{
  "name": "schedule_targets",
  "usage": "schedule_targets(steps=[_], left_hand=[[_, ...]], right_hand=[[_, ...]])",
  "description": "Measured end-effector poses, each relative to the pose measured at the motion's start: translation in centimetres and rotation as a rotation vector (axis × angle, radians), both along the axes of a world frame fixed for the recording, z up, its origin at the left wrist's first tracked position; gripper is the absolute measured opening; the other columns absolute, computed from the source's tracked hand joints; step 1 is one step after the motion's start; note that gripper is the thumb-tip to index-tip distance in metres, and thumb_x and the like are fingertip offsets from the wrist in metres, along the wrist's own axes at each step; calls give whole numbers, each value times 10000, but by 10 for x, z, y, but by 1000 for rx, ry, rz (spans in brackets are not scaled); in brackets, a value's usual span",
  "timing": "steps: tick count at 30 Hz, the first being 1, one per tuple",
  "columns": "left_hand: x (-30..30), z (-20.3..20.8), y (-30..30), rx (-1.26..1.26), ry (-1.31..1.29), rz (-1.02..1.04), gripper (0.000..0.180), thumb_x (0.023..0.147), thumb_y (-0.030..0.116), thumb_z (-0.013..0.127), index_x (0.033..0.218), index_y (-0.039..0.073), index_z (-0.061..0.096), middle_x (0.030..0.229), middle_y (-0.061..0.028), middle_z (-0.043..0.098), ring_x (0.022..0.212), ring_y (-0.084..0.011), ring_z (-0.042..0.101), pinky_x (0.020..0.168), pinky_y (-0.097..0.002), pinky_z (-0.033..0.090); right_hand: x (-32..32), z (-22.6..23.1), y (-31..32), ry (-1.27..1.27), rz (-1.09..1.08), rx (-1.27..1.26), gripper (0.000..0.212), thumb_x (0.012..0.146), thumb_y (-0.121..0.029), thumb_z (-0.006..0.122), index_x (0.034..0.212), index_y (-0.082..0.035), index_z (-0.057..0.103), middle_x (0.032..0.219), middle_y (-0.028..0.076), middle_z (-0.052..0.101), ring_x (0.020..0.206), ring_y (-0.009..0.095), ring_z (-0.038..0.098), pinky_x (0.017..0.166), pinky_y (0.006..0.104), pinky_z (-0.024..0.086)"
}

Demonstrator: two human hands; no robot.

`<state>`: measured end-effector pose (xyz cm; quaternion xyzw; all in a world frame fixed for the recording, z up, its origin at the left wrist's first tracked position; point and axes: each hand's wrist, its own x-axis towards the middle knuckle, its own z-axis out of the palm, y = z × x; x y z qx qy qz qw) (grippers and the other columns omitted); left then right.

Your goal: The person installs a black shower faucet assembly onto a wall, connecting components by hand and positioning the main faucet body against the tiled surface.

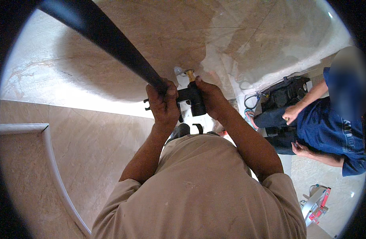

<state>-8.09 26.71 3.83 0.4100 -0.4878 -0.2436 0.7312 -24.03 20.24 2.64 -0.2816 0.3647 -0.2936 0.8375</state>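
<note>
My left hand (163, 99) is closed around the black faucet fixture where a long black pipe (123, 51) meets it. The pipe slants from that grip toward the upper left of the view. My right hand (212, 95) wraps the right side of the black faucet body (196, 97), thumb near its upper end. A brass threaded fitting (190, 75) sits between this body and the stone-patterned wall (147, 40). Left of my left hand, a small black forked holder (147, 104) sticks out. My fingers hide part of the fixture.
At right, another person in a navy shirt (326, 123) has a small brass-coloured piece in one hand. Beside them lies a black tool bag (286, 93). A red and grey tool (319, 205) rests on the floor at lower right. A light-edged ledge (47, 139) stands at left.
</note>
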Motion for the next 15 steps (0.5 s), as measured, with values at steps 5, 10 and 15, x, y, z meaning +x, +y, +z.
schedule_targets(steps=[5, 10, 15], left_hand=[[4, 2, 1, 25, -101, 26, 226, 1047, 199, 572, 1171, 93, 415, 895, -55, 577, 752, -140, 572, 686, -297, 508], [2, 2, 4, 57, -219, 133, 238, 1042, 217, 572, 1168, 79, 426, 897, -59, 589, 749, -140, 579, 680, -286, 504], [1, 2, 12, 42, -133, 129, 291, 1030, 272, 595, 1158, 71, 428, 883, -56, 587, 745, -143, 580, 665, -288, 499]], right_hand=[[5, -2, -1, 121, -29, -193, 453, 1034, -473, 568, 1104, -31, 638, 889, 91, 681, 735, 202, 637, 679, 347, 519], [2, 1, 6, -26, -53, -1, 479, 994, -493, 630, 1050, -18, 652, 856, 89, 674, 703, 191, 623, 638, 352, 503], [4, 1, 11, 157, -49, -167, 431, 1022, -448, 602, 1110, -28, 642, 882, 85, 669, 726, 196, 625, 658, 356, 514]])
